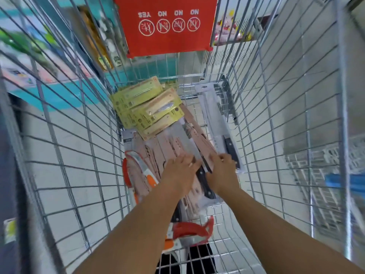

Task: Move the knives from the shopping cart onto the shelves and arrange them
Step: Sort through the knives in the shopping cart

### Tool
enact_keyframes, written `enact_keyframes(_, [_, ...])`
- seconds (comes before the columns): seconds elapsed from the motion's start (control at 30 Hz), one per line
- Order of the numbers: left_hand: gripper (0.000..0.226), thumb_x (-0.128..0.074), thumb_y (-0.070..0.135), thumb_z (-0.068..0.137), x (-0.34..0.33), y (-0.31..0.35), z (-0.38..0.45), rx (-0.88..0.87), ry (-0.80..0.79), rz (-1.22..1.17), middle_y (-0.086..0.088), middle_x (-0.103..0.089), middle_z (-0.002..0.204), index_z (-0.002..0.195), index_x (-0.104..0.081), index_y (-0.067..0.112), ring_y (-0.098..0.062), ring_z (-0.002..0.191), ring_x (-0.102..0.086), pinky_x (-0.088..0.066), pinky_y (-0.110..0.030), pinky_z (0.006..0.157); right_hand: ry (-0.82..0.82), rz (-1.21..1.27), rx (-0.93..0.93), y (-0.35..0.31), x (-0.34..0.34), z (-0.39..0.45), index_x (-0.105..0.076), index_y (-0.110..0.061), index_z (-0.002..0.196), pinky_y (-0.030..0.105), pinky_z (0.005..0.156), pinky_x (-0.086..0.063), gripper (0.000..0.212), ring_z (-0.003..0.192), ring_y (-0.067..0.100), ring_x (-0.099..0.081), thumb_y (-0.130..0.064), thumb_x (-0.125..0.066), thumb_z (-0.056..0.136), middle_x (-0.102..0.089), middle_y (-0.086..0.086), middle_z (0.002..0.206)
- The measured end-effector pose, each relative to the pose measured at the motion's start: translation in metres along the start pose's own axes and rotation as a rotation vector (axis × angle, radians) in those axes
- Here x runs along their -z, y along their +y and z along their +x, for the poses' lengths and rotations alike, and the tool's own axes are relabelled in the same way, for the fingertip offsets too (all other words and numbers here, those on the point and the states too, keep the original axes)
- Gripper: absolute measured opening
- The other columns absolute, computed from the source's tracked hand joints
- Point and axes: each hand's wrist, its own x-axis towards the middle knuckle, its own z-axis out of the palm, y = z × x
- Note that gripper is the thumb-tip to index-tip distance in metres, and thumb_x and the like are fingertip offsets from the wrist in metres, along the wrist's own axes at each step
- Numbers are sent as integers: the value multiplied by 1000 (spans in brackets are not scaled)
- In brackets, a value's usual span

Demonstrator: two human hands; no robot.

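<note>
Both hands deep in the wire shopping cart, left hand fingers flat on pink knife packs, right hand grip curled round a black-handled knife pack, yellow packs at far end

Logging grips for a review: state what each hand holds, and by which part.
Both hands are on packaged knives in the cart. Left hand rests on the pink packs; right hand touches a black-handled knife. Blur hides any actual grip.

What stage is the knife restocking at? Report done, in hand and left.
Done: nothing visible; no shelved knives show. In hand: left hand and right hand reach the black-handled knife pack. Left: yellow packs, pink packs, orange-handled knives in the cart.
</note>
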Motion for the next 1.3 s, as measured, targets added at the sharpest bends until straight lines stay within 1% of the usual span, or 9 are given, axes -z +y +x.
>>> enact_keyframes(0.13, [75, -54, 14, 89, -5, -2, -6, 13, 28, -21, 1, -16, 156, 151, -14, 28, -25, 144, -10, -20, -47, 114, -44, -38, 59, -9, -8, -8, -48, -13, 122, 37, 93, -48, 44, 114, 27, -47, -29, -66, 85, -47, 10, 125])
enact_keyframes(0.27, [71, -50, 13, 92, -12, -12, -16, 47, -13, -18, 3, -5, 160, 152, -12, 25, -22, 147, -1, -16, -45, 116, -14, -133, 39, -18, -15, -13, -40, -12, 130, 36, 96, -41, 52, 120, 31, -40, -21, -65, 86, -43, 14, 131])
enact_keyframes(0.4, [66, -47, 14, 94, -17, -19, -21, 69, -57, -10, 2, -2, 160, 152, -15, 23, -23, 147, 1, -15, -45, 115, 37, -188, 46, -24, -19, -17, -36, -7, 130, 38, 91, -44, 50, 118, 32, -41, -14, -60, 87, -43, 16, 129])
enact_keyframes(0.6, [63, -50, 11, 92, -15, -19, -27, 57, -64, -19, -2, -3, 160, 148, -26, 26, -25, 147, 3, -11, -45, 118, -20, -247, 18, -30, -20, -20, -30, -1, 134, 37, 94, -45, 60, 118, 34, -47, -21, -63, 88, -41, 19, 131])
enact_keyframes(0.73, [63, -45, 12, 94, -17, -20, -29, 79, -92, -6, -2, 0, 161, 149, -19, 28, -25, 147, 6, -10, -48, 118, -23, -269, 43, -25, -12, -17, -40, 0, 128, 36, 89, -50, 44, 109, 30, -56, -10, -58, 89, -52, 17, 122])
enact_keyframes(0.8, [62, -44, 14, 95, -17, -18, -30, 91, -97, -16, -2, 1, 161, 149, -20, 31, -25, 147, 8, -10, -49, 118, -27, -271, 62, -21, -12, -18, -41, -1, 128, 36, 93, -47, 42, 114, 31, -51, -9, -55, 89, -51, 17, 125])
enact_keyframes(0.97, [56, -42, 16, 97, -14, -13, -39, 81, -117, 6, -2, -3, 160, 147, -26, 32, -25, 147, 3, -13, -51, 115, -21, -270, 53, -18, -29, -37, -30, -4, 135, 36, 97, -43, 55, 124, 34, -39, -9, -57, 88, -38, 18, 133])
enact_keyframes(1.13, [66, -45, 11, 94, -18, -23, -49, 86, -121, 10, -1, -1, 160, 150, -16, 33, -26, 147, 6, -11, -51, 116, -19, -259, -13, -16, -31, -44, -31, 2, 132, 34, 93, -47, 51, 123, 36, -42, -2, -57, 88, -38, 24, 133])
enact_keyframes(1.3, [70, -41, 10, 95, -18, -20, -48, 70, -128, 26, 0, 6, 161, 152, -7, 33, -25, 147, 8, -5, -50, 117, -40, -287, -82, -18, -26, -43, -33, 4, 131, 33, 87, -50, 58, 118, 34, -48, -10, -65, 85, -42, 24, 132])
